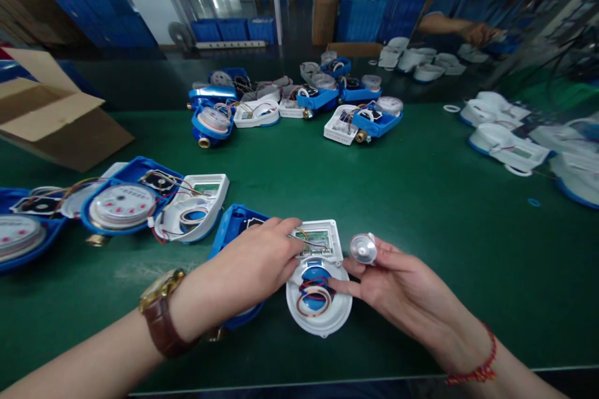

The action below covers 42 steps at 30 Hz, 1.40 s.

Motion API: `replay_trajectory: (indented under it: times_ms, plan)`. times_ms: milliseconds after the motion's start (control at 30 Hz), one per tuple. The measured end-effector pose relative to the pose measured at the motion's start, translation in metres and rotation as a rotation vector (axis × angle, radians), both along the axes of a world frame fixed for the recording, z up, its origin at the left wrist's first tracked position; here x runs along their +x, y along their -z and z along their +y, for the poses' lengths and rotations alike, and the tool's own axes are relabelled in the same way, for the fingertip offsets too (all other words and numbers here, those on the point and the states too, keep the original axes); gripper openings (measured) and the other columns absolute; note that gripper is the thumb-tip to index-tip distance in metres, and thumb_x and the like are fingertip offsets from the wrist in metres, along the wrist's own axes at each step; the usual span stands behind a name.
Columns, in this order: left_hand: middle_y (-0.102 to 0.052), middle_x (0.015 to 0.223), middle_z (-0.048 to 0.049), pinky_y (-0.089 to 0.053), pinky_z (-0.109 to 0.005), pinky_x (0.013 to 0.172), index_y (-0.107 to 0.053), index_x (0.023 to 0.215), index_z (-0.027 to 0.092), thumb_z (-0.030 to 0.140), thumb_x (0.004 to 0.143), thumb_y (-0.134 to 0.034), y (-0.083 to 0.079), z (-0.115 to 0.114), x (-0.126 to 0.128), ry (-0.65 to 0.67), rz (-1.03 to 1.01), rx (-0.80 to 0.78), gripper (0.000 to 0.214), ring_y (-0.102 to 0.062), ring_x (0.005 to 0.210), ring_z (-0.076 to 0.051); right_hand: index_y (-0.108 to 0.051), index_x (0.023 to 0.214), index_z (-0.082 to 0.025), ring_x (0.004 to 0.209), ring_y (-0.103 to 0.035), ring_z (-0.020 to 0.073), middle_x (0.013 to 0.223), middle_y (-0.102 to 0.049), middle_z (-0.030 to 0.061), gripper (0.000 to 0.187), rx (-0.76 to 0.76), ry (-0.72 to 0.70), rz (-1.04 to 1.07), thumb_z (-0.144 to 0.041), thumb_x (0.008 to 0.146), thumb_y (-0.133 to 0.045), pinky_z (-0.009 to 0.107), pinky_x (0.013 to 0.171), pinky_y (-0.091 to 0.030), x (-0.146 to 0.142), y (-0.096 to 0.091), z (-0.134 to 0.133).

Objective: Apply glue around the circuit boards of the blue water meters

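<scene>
A white water-meter cover (319,327) lies with its inside facing up, showing a circuit board (318,240), coloured wires and a pale coil ring (314,302). My left hand (255,259) grips the cover's left edge with bent fingers, its thumb side hidden in part. Beneath that forearm sits a blue meter body (229,227), largely covered by the hand. Between thumb and index finger, my right hand (397,277) pinches a small round clear plastic cap (364,249). Its other fingers reach to the white cover's right rim.
More opened blue meters (122,206) with wired white covers (206,199) lie left. Further units (369,121) stand across the green table (412,199), and white covers (510,146) lie right. An open cardboard box (60,118) is at far left. A co-worker's hand (482,32) is at the back right.
</scene>
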<state>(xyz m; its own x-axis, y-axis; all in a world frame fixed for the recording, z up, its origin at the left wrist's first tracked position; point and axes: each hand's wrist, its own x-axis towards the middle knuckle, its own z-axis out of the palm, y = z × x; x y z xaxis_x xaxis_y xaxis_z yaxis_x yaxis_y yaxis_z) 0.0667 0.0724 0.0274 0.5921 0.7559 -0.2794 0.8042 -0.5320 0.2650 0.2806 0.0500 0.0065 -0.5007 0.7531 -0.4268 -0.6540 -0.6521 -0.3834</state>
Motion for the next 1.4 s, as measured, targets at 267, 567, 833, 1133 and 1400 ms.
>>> replay_trajectory:
  times_ms: [267, 567, 833, 1133, 1400]
  plan:
    - [-0.052, 0.124, -0.0111, -0.049, -0.045, 0.087, -0.063, 0.09, 0.018, 0.024, 0.091, -0.043, -0.002, 0.001, 0.003, -0.026, -0.008, -0.012, 0.021, -0.056, 0.104, -0.027, -0.065, 0.075, -0.013, 0.073, -0.059, 0.0115, 0.074, -0.063, 0.0005, 0.006, 0.031, 0.015, -0.069, -0.015, 0.074, -0.071, 0.04, 0.091, -0.05, 0.008, -0.015, -0.015]
    - [-0.053, 0.121, -0.0092, -0.048, -0.043, 0.089, -0.063, 0.084, 0.018, 0.022, 0.087, -0.048, -0.004, 0.001, -0.001, 0.042, -0.003, -0.029, 0.016, -0.056, 0.102, -0.025, -0.063, 0.078, -0.017, 0.073, -0.056, 0.0145, 0.08, -0.064, 0.0011, 0.012, -0.076, 0.2, -0.017, -0.016, 0.071, -0.072, 0.044, 0.077, -0.053, -0.022, 0.009, -0.015]
    - [-0.052, 0.123, -0.0074, -0.047, -0.045, 0.09, -0.063, 0.078, 0.02, 0.023, 0.082, -0.054, 0.0, 0.006, -0.008, 0.089, 0.031, -0.006, 0.01, -0.056, 0.1, -0.025, -0.063, 0.076, -0.016, 0.072, -0.053, 0.0133, 0.078, -0.061, 0.0008, 0.014, -0.044, 0.267, -0.1, -0.018, 0.069, -0.076, 0.048, 0.081, -0.052, -0.007, -0.003, -0.016]
    - [-0.047, 0.135, -0.0082, -0.037, -0.055, 0.099, -0.066, 0.085, 0.023, 0.023, 0.081, -0.059, -0.001, 0.001, -0.008, 0.054, 0.049, -0.018, 0.008, -0.044, 0.122, -0.032, -0.063, 0.074, -0.015, 0.059, -0.056, 0.0068, 0.067, -0.06, -0.002, 0.022, -0.101, -0.016, -0.12, -0.019, 0.064, -0.082, 0.03, 0.071, -0.057, 0.01, -0.002, -0.015]
    - [-0.035, 0.147, -0.012, -0.022, -0.065, 0.106, -0.071, 0.078, 0.019, 0.015, 0.083, -0.054, 0.001, 0.001, -0.002, -0.096, 0.129, -0.133, 0.018, -0.026, 0.136, -0.038, -0.067, 0.082, -0.018, 0.055, -0.058, 0.0091, 0.064, -0.065, -0.0002, 0.008, 0.907, 0.193, -1.057, -0.025, 0.084, -0.064, 0.016, 0.052, -0.046, 0.01, 0.009, 0.02]
